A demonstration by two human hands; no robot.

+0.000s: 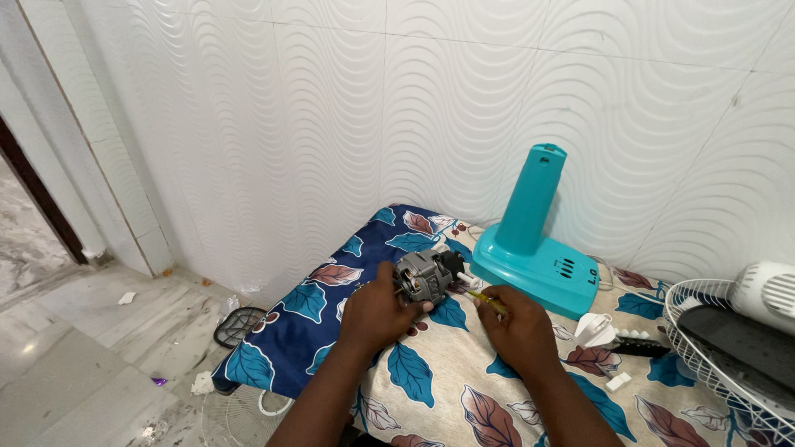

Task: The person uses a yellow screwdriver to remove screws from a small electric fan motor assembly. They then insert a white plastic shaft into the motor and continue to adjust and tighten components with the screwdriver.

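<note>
Grey metal fan motor (421, 276) clasped in your left hand (374, 313), your right hand (517, 327) pinching a thin yellow-handled screwdriver (484, 300) at it, over leaf-print cloth (431, 377), turquoise plastic fan base (534, 252) just beyond.

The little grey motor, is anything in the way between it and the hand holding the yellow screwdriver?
Nothing visible. The left hand grips the grey motor, and the yellow screwdriver in the right hand points straight at it across bare leaf-print cloth.
</note>
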